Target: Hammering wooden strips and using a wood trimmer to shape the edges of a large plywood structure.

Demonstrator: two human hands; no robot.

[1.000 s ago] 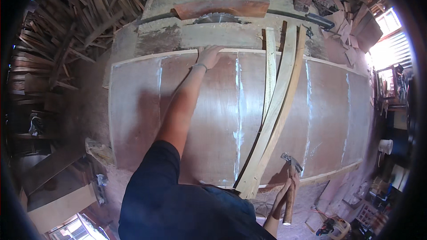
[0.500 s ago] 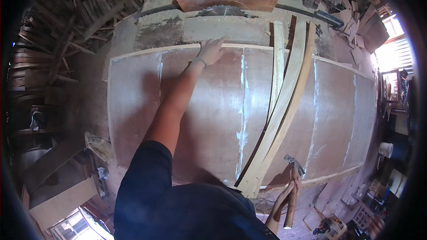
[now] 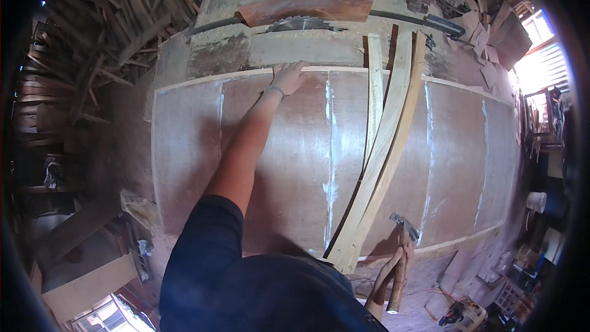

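A large brown wooden panel (image 3: pixel 276 147), edged with pale strips and crossed by several whitish seams, lies in front of me. My left arm reaches across it, and my left hand (image 3: pixel 287 79) is curled over the strip along its far edge. At the lower right, my right hand (image 3: pixel 401 259) is closed around the wooden handle of a claw hammer (image 3: pixel 406 227). The hammer's metal head points away from me, above the panel's near edge. Long pale wooden strips (image 3: pixel 387 147) lie lengthwise across the panel, between my two hands, fanning apart toward the far side.
Beyond the panel a toothed circular saw blade (image 3: pixel 304 23) sticks up from a dusty saw table (image 3: pixel 221 43), with a reddish board (image 3: pixel 307 9) behind it. Scrap wood (image 3: pixel 117 31) is heaped at the far left. Offcuts (image 3: pixel 482 37) lie at the far right. A corded tool (image 3: pixel 461 315) sits at the lower right.
My left hand has come down slightly and its fingers have curled onto the panel's far edge. The hammer stays in my right hand. The whole view has shifted a little.
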